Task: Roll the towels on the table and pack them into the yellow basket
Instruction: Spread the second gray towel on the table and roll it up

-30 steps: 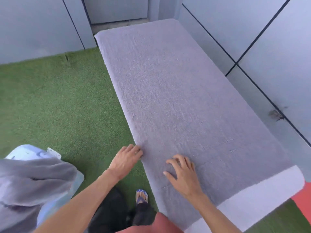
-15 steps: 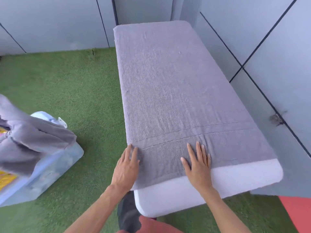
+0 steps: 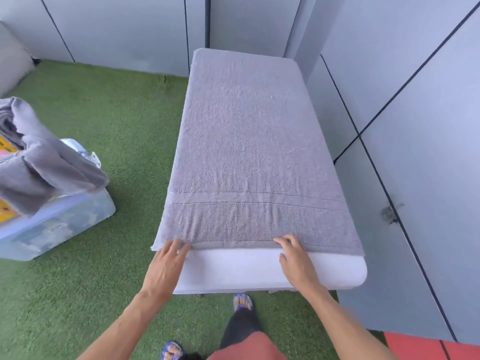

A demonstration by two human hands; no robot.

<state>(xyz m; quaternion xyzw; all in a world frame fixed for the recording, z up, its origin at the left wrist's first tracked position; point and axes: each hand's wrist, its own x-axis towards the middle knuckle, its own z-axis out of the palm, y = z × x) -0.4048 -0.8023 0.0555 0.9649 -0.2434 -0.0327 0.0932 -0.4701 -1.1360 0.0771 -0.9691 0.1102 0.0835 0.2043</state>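
1. One grey towel [image 3: 255,162] spread flat over the table, centre of the frame.
2. One white padded table [image 3: 270,271].
3. Two hands: left hand [image 3: 166,268], right hand [image 3: 298,263], lower centre.
4. One heap of grey towels [image 3: 49,165], left edge; their number cannot be told.
5. One clear plastic box [image 3: 57,224], lower left.
6. Two sandalled feet [image 3: 242,302], bottom centre.

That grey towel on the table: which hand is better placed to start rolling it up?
Neither alone. The left hand and right hand both touch the grey towel's near edge, apart, so rolling probably takes both.
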